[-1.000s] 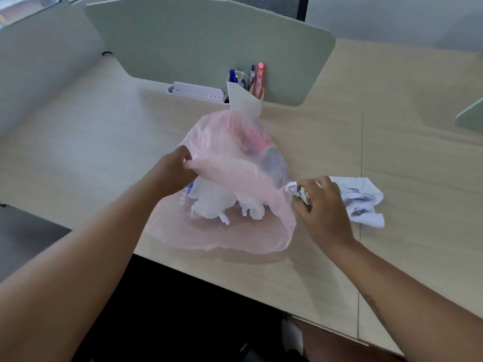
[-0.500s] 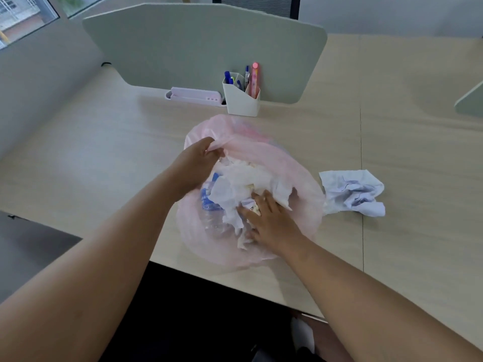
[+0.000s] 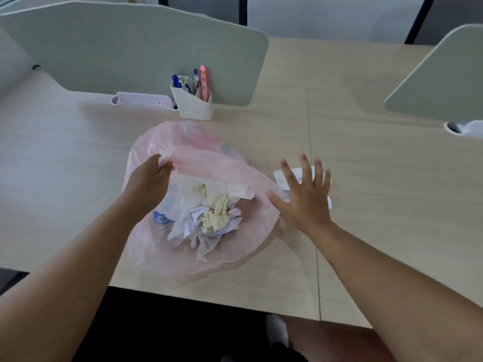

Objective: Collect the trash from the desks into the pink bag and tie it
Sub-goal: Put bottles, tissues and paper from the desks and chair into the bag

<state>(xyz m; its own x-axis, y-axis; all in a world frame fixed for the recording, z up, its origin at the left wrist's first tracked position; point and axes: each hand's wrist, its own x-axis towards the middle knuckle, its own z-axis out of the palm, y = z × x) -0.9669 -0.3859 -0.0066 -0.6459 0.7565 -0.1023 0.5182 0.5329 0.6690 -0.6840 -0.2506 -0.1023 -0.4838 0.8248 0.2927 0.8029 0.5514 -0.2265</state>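
While the left hand [image 3: 150, 178] pinches the rim of the pink bag [image 3: 209, 163] and holds its mouth lifted and wide, the right hand [image 3: 307, 202] hovers with fingers spread, holding nothing, over a crumpled sheet of paper [image 3: 281, 177]; that sheet lies on the desk [image 3: 392, 205] under the palm and fingers, just beside the bag's edge on the thumb side; whether the palm touches it I cannot tell.

By my judgement the collecting is well along: the bag, resting on the desk between the two hands, already holds a heap of crumpled trash [image 3: 211, 218], with something blue near the left wrist; the sheet under the right hand is the only loose piece I can see, though other desks are mostly out of view; tying has not begun, since the mouth gapes open.

For room, the path from paper to bag mouth is short, toward the thumb, and nothing stands in it; beyond the left hand's knuckles a pen holder [image 3: 193, 105] and a lilac case [image 3: 143, 100] stand against a divider [image 3: 130, 48], apart from the bag; past the right hand's little finger a second divider [image 3: 439, 79] stands well apart; behind both wrists the bag's near side comes close to the desk's edge, so a tug that way could, I think, drag it off.
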